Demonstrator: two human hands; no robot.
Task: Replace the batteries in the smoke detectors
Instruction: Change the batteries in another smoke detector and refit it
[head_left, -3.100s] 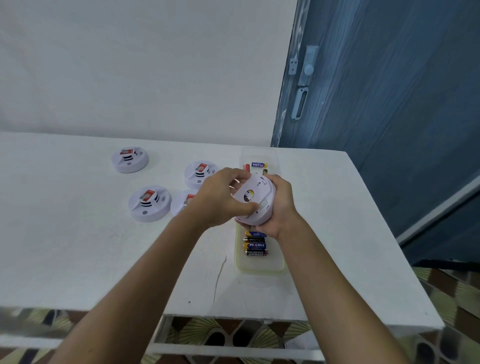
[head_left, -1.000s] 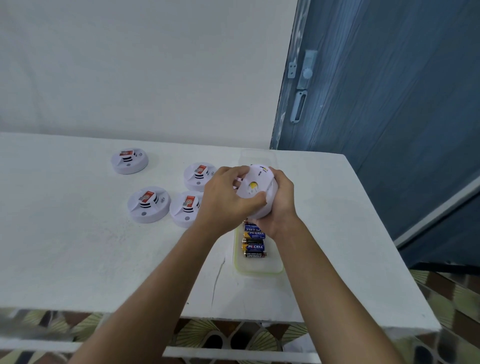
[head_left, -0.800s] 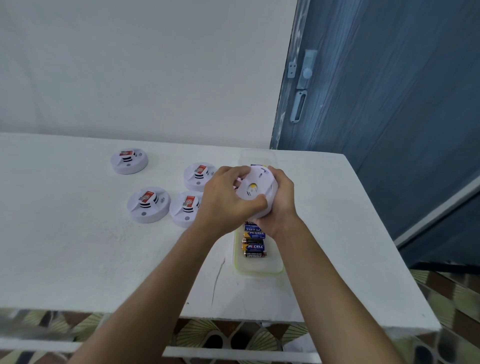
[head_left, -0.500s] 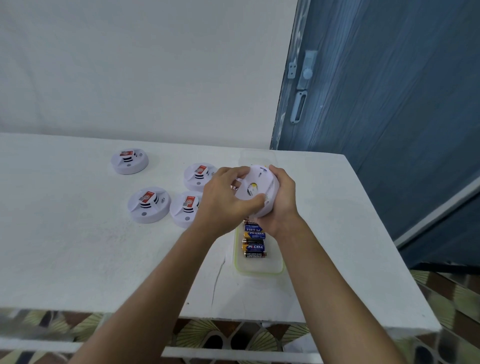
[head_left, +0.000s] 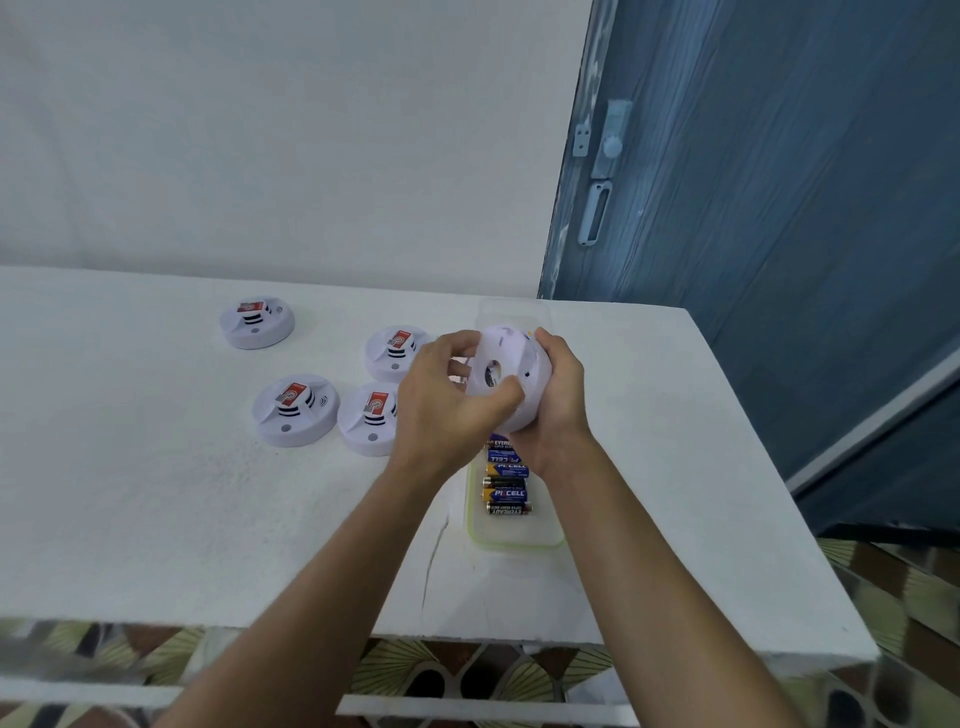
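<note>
Both hands hold a white smoke detector above the table, its back side with a round hole turned toward me. My right hand cups its right rim and underside. My left hand grips its back plate, thumb on the lower edge and fingers over the left rim. Below them lies a clear tray with several AA batteries in a row. Several other white detectors rest face up on the table to the left: one far back, one, one and one.
The white table ends at a front edge near me and a right edge by a blue door. A crack runs through the tabletop near the tray. Patterned floor shows below the table.
The held detector has tipped so its back faces more to the left, and my left hand's fingers have shifted round the back plate. The detectors on the table have not moved.
</note>
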